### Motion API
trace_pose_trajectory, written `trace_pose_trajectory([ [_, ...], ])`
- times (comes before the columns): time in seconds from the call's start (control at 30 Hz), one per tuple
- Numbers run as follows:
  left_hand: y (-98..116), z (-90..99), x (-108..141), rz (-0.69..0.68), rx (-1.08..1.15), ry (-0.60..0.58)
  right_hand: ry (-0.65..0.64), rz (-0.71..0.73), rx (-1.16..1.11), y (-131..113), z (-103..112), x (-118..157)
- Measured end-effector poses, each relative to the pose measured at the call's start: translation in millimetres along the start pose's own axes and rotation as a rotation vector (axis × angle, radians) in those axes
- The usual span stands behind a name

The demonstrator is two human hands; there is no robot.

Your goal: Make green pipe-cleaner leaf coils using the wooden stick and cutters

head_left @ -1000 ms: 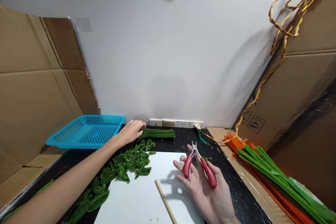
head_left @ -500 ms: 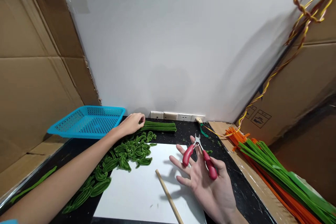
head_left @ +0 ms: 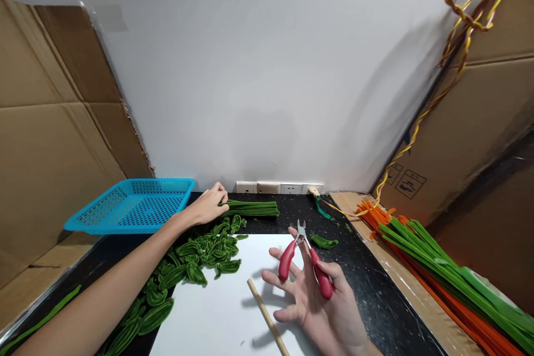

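Observation:
My left hand [head_left: 211,204] reaches to the back of the table, its fingers bent and closed on the left end of a bundle of dark green pipe cleaners [head_left: 254,209]. What exactly is between the fingertips is hidden. Palm up over the white board [head_left: 208,311], my right hand [head_left: 311,303] holds red-handled wire cutters [head_left: 322,281]. The thumb pins one handle while the other fingers are spread; the cutters' jaws are apart. A wooden stick [head_left: 267,316] lies on the board. Looped green pipe-cleaner leaves [head_left: 194,272] are heaped under and beside my left forearm.
A blue perforated basket [head_left: 133,206] stands at the back left. One leaf [head_left: 324,242] lies right of the cutters. Green pipe cleaners [head_left: 434,256] and orange ones [head_left: 454,308] lie on cardboard at right. Sockets [head_left: 291,188] and a twisted cable [head_left: 411,142] are at the wall.
The view has tilted up slightly. My left hand's fingers have shifted at the bundle's end. The cutters and right hand have moved a little left, uncovering more of the single leaf.

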State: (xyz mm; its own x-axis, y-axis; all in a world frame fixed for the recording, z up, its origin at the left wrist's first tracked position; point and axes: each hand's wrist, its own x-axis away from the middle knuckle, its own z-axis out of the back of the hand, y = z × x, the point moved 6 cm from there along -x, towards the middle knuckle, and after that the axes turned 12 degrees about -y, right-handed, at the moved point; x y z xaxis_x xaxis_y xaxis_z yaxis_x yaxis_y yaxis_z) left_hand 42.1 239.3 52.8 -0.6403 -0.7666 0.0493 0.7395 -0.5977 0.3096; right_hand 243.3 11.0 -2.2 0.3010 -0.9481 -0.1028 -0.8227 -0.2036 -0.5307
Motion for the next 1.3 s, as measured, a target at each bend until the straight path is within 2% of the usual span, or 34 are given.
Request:
trace_pose_trajectory([
  [0.13, 11, 19.5, 3, -0.048, 0.063, 0.021, -0.004, 0.007, -0.004, 0, 1, -1],
  [0.23, 29, 34.5, 16, -0.082, 0.226, -0.026, -0.003, 0.019, 0.02, -1, -1, -2],
  [0.3, 46, 31.2, 32, -0.085, 0.687, -0.184, -0.006, 0.024, 0.046, -1, -2, -2],
  [0.37, 65, 28.0, 54, -0.095, 0.998, -0.223, 0.002, 0.032, 0.075, -1, -2, -2],
  [0.5, 80, 5.9, 97, 0.052, 1.35, -0.15, 0.038, 0.05, 0.095, -4, -2, 0],
  [0.57, 82, -8.7, 114, 0.059, 1.473, -0.123, 0.046, 0.052, 0.066, -5, -2, 1],
  [0.77, 87, -54.2, 144, 0.126, 1.625, -0.006, -0.031, 0.021, 0.031, -3, -10, 3],
  [0.87, 96, -75.2, 149, 0.18, 1.692, -0.042, 0.005, 0.023, 0.097, -2, -12, 3],
  [0.97, 101, -87.0, 147, 0.175, 1.764, -0.103, 0.098, 0.067, 0.182, -5, -8, 5],
  [1.13, 102, -95.9, 135, 0.154, 1.817, -0.186, 0.202, 0.134, 0.429, -14, -1, 8],
  [1.3, 105, -97.4, 128, 0.182, 1.905, -0.153, 0.193, 0.09, 0.443, -9, -4, 7],
])
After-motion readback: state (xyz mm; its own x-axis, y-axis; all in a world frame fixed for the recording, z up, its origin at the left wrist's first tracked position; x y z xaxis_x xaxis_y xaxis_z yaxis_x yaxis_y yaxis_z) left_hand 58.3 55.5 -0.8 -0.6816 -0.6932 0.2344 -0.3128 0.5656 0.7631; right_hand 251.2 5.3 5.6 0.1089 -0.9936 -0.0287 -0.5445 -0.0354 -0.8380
